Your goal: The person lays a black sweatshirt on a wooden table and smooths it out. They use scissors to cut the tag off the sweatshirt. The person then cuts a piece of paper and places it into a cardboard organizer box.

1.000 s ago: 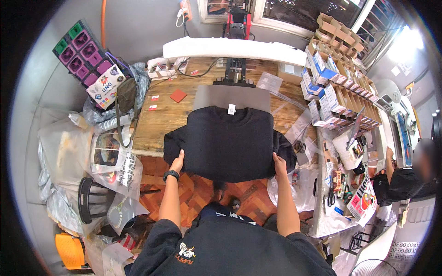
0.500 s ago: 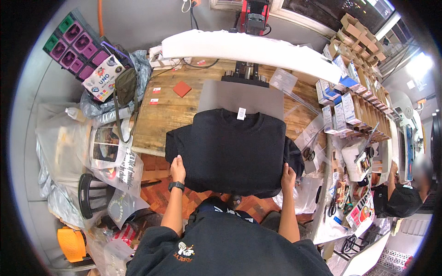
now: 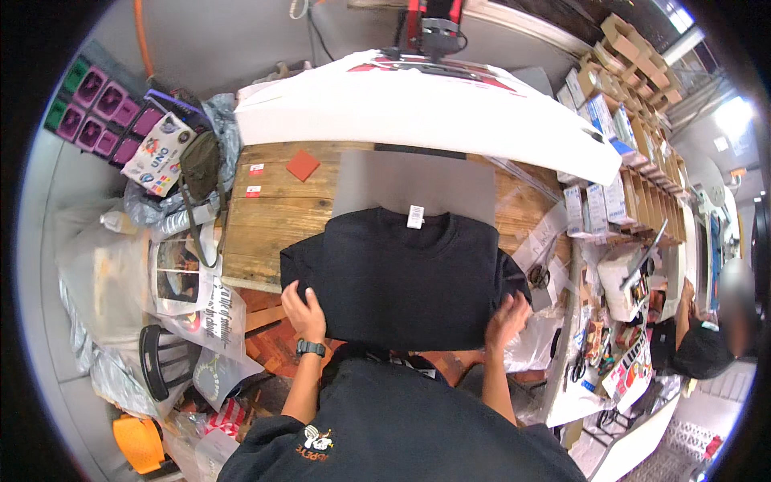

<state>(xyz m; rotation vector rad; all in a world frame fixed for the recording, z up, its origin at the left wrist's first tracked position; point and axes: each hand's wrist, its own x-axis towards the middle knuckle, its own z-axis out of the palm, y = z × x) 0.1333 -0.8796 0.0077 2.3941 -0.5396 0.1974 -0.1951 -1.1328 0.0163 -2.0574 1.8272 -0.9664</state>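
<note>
A black sweatshirt [image 3: 397, 281] with a white neck label lies on the grey platen [image 3: 409, 178] over the wooden table [image 3: 273, 249]. My left hand [image 3: 303, 312] is at the garment's lower left edge, fingers spread, with a watch on the wrist. My right hand [image 3: 507, 316] is at the lower right edge, fingers apart and slightly curled. Neither hand grips the fabric; whether fingertips touch it is unclear. The upper part of the press, with a white padded cover [image 3: 426, 108], spans above the platen.
An orange square [image 3: 303, 165] lies left of the platen. At left are a bag [image 3: 197, 157], plastic sheets and a chair. At right are stacked box dividers [image 3: 626, 209], a cluttered side bench and another person [image 3: 699, 349] working there.
Both hands have loosened from the garment's edges, their fingers spreading. The garment sits lower in the picture, and the white-covered press part appears larger and lower as the view shifts.
</note>
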